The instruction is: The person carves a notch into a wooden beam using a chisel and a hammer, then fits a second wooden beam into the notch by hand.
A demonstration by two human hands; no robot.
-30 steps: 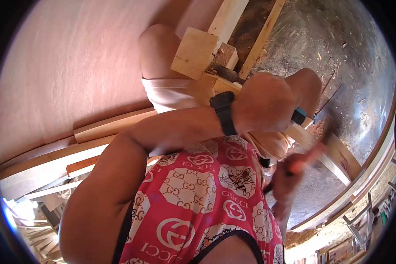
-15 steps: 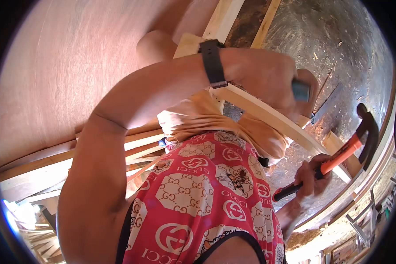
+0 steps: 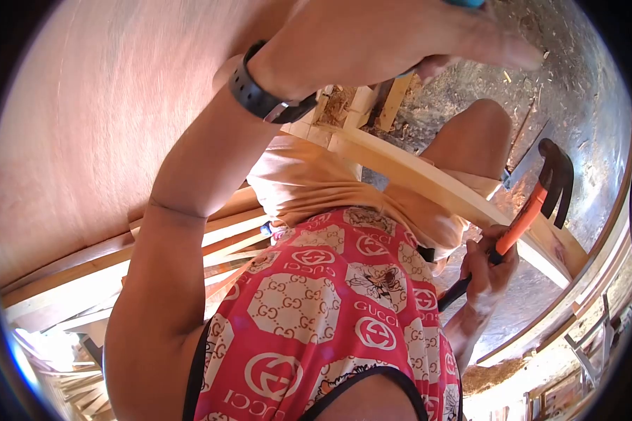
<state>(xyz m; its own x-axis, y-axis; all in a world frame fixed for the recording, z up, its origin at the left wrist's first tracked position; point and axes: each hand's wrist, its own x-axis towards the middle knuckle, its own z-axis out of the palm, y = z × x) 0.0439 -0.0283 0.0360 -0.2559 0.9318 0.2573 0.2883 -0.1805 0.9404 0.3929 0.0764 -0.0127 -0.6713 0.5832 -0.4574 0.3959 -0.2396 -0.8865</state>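
Note:
My left hand (image 3: pixel 393 38), with a black watch (image 3: pixel 256 95) on its wrist, is raised at the top of the view. Its fingers are curled around a teal object (image 3: pixel 465 3), mostly hidden by the hand and cut off by the frame's edge. My right hand (image 3: pixel 486 270) grips a claw hammer (image 3: pixel 525 223) with an orange and black handle; its dark head points up and away from me. A pale wooden bar (image 3: pixel 428 181) runs slantwise across my lap, passing close beside the right hand.
A large plywood sheet (image 3: pixel 91 140) fills the left side. Several wood strips (image 3: pixel 189 242) lie beneath its near edge. My bare knee (image 3: pixel 474 137) shows beyond the bar. Wood chips dot the dark floor (image 3: pixel 576 77). Metal tools or clamps (image 3: pixel 593 340) lie at the lower right.
My left hand has moved up and away from the bar with the teal object, uncovering the knee. The right hand has shifted slightly left, and the hammer head has turned a little more upward.

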